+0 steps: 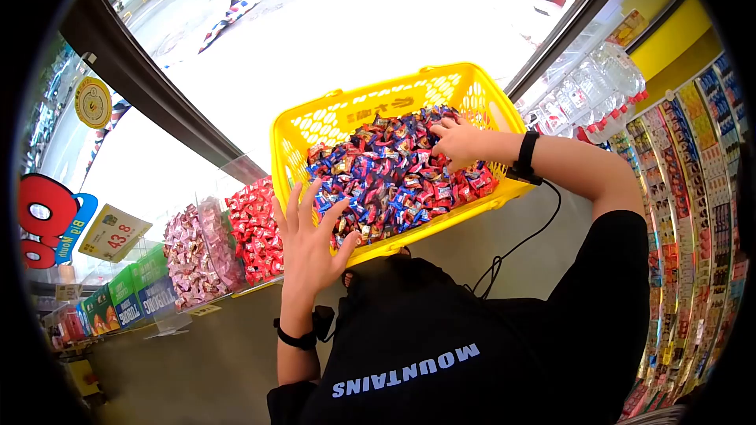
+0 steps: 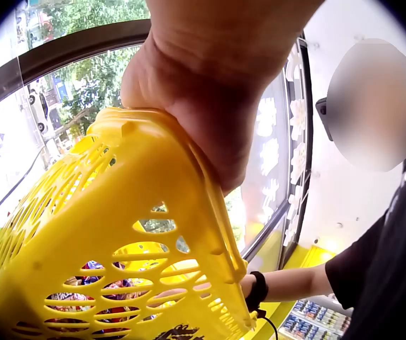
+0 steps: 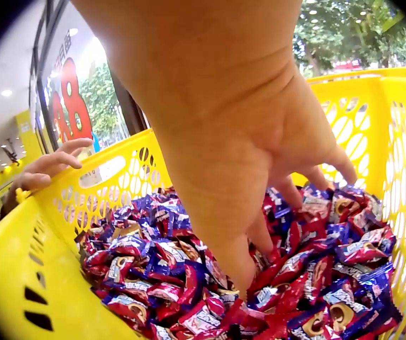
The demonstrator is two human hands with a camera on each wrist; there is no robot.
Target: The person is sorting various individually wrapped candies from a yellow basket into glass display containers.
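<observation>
A yellow plastic basket [image 1: 441,223] with pierced walls holds a heap of small wrapped candies [image 1: 378,173] in blue, red and purple. My right hand [image 1: 461,144] reaches into its right side. In the right wrist view, the right hand's fingers [image 3: 288,191] are spread and dip into the candies, tips partly hidden among the wrappers. My left hand [image 1: 305,248] is at the basket's near left corner, fingers spread and raised, grasping nothing. In the left wrist view, the heel of that hand [image 2: 203,127] is right at the basket rim [image 2: 135,117].
Left of the basket are bins of red-wrapped candies [image 1: 256,228] and pink-wrapped candies [image 1: 193,256], with a price sign [image 1: 116,234]. Large water bottles [image 1: 587,90] stand at the right, beside shelves of small goods [image 1: 685,189]. A cable [image 1: 512,256] hangs from the right wrist.
</observation>
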